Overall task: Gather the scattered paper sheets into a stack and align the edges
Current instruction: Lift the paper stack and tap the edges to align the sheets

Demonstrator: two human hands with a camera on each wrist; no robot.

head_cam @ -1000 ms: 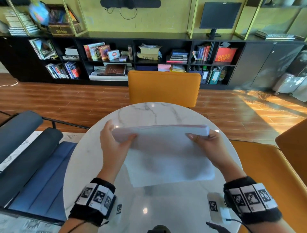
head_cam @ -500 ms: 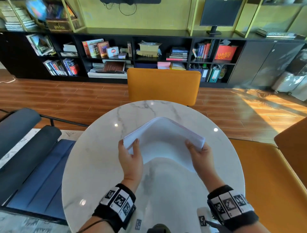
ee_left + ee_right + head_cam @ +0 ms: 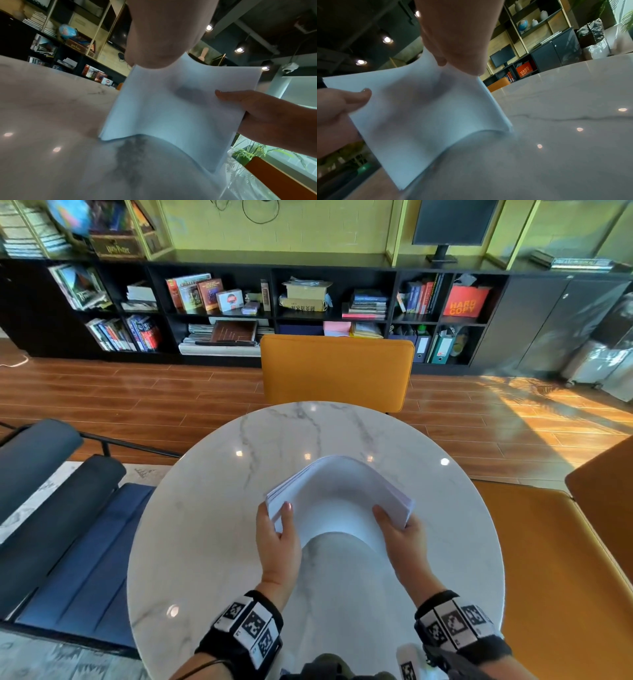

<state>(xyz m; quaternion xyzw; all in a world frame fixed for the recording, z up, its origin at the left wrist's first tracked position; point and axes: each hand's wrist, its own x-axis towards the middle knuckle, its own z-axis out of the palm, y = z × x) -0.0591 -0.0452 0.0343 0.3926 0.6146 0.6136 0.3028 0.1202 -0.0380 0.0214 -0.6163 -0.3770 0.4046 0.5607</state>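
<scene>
A stack of white paper sheets (image 3: 337, 494) stands on its lower edge on the round marble table (image 3: 205, 542), bowed into an arch towards me. My left hand (image 3: 279, 529) grips the stack's left side, thumb on the near face. On the other side my right hand (image 3: 397, 529) grips it the same way. In the left wrist view the paper stack (image 3: 171, 115) touches the table with its lower edge, and the right hand (image 3: 257, 112) holds its far side. The right wrist view shows the paper stack (image 3: 426, 112) and the left hand (image 3: 342, 108).
An orange chair (image 3: 337, 371) stands behind the table, another orange seat (image 3: 565, 577) at the right, and a dark blue lounge chair (image 3: 51, 508) at the left. A bookshelf (image 3: 239, 309) lines the far wall. A small tagged white object (image 3: 409, 662) lies at the table's near edge.
The stack went from lying flat and lifted between my hands to standing on its edge and bowed. Both hands drew closer together and nearer to me.
</scene>
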